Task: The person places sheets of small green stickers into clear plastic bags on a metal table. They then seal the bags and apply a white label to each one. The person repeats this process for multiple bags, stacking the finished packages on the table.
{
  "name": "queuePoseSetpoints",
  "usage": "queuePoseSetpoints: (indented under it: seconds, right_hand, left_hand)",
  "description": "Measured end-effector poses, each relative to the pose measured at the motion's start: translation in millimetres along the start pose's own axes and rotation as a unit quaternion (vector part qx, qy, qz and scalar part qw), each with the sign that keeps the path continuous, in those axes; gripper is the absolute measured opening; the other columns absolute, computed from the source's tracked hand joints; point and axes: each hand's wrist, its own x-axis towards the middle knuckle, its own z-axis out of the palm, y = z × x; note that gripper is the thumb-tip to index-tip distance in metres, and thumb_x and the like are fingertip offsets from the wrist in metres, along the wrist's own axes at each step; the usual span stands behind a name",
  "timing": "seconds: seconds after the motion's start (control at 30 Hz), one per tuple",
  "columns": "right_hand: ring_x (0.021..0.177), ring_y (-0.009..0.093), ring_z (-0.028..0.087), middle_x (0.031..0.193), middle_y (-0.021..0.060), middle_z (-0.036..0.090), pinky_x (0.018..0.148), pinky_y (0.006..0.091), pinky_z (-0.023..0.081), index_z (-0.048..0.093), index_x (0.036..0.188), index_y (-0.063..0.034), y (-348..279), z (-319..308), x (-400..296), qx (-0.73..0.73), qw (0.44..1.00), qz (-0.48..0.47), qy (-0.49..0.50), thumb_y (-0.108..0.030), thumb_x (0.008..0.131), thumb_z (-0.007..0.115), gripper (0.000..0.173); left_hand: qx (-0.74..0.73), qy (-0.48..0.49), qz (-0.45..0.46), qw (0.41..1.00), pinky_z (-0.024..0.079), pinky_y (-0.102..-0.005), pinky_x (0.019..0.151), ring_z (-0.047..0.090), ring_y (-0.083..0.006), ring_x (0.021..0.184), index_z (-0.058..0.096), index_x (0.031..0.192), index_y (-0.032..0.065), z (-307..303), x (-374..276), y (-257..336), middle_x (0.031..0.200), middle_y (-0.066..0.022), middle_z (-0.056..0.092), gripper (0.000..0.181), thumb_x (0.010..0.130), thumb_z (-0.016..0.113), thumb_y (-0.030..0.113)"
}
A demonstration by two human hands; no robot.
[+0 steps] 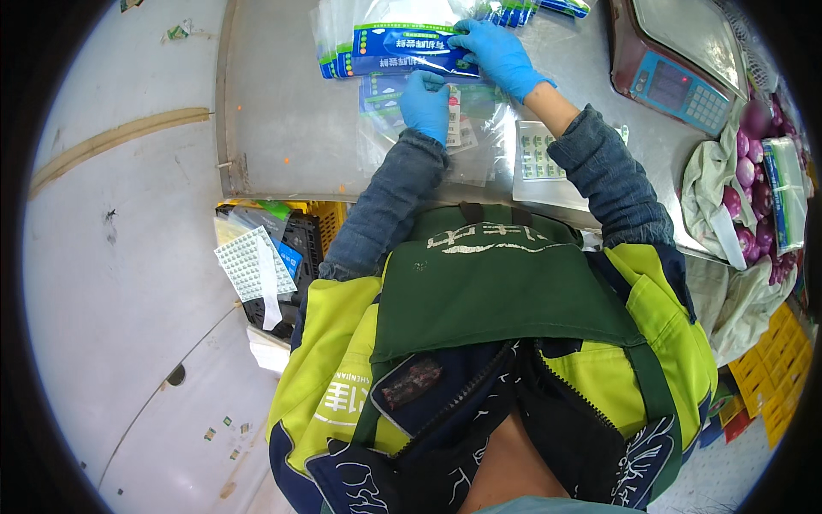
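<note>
Both my hands wear blue gloves over the metal table (289, 141). My right hand (498, 54) lies on the right end of a stack of printed plastic bags (411, 48) with blue and green bands, its fingers on the top bag. My left hand (425, 106) is just below the stack's lower edge, fingers curled; whether it pinches a bag is unclear. Beneath and beside it lie clear plastic bags (379, 138) and white labels with printed codes (462, 136). A sheet of small green stickers (536, 154) lies under my right forearm.
A digital scale (681, 83) stands at the right, beyond it red onions (745, 170) in netting and another bundle of bags (785, 193). More bags (507, 13) lie at the table's far side. Below the table's left edge, a black crate (308, 241) holds a sticker sheet (250, 263).
</note>
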Motion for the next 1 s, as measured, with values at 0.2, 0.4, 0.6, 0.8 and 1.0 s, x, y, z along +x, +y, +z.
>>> queuePoseSetpoints:
  seconds: [0.2, 0.4, 0.6, 0.8, 1.0]
  right_hand:
    - [0.106, 0.029, 0.063, 0.127, 0.0058, 0.061, 0.089, 0.0389, 0.054, 0.067, 0.120, -0.0165, -3, 2, -2, 0.016, 1.000, 0.007, 0.014, -0.011, 0.084, 0.069, 0.037]
    - [0.100, 0.029, 0.063, 0.118, 0.0079, 0.063, 0.083, 0.0411, 0.054, 0.069, 0.113, -0.0144, -34, -54, -35, 0.068, 0.993, -0.020, 0.098, -0.013, 0.080, 0.071, 0.032]
    - [0.094, 0.029, 0.063, 0.103, 0.0065, 0.064, 0.080, 0.0408, 0.053, 0.069, 0.104, -0.0127, -50, -22, -101, 0.137, 0.986, -0.077, -0.045, -0.023, 0.083, 0.071, 0.024]
    - [0.083, 0.029, 0.066, 0.093, 0.0092, 0.069, 0.076, 0.0382, 0.053, 0.072, 0.098, -0.0084, -27, -29, -45, 0.325, 0.934, 0.138, -0.062, -0.031, 0.090, 0.064, 0.025]
    - [0.087, 0.024, 0.069, 0.095, 0.0135, 0.072, 0.083, 0.0342, 0.052, 0.073, 0.107, -0.0061, 49, -1, 4, 0.411, 0.874, 0.246, 0.086, -0.037, 0.095, 0.056, 0.037]
  left_hand:
    - [0.286, -0.005, 0.163, 0.944, 0.049, -0.0365, 0.072, 0.063, -0.0210, 0.077, 0.059, 0.093, 0.0073, -15, 7, 18, 0.085, -0.0063, 0.063, 0.024, 0.078, 0.076, 0.013]
    - [0.129, 0.040, 0.102, 0.986, 0.050, -0.0316, 0.074, 0.061, -0.0158, 0.079, 0.062, 0.099, 0.0070, -63, 15, 10, 0.093, -0.0033, 0.066, 0.026, 0.080, 0.078, 0.015]
    - [-0.135, -0.095, -0.047, 0.985, 0.052, -0.0267, 0.075, 0.061, -0.0121, 0.082, 0.062, 0.105, 0.0041, -110, -30, 55, 0.095, -0.0051, 0.066, 0.030, 0.081, 0.079, 0.014]
    - [-0.233, -0.159, -0.065, 0.957, 0.050, -0.0252, 0.081, 0.061, -0.0123, 0.088, 0.061, 0.112, 0.0009, -129, -63, 83, 0.102, -0.0065, 0.065, 0.032, 0.082, 0.073, 0.001]
    - [-0.228, -0.112, -0.057, 0.965, 0.051, -0.0267, 0.082, 0.062, -0.0144, 0.089, 0.061, 0.107, 0.0020, -76, -25, 39, 0.100, -0.0076, 0.065, 0.032, 0.078, 0.071, -0.005]
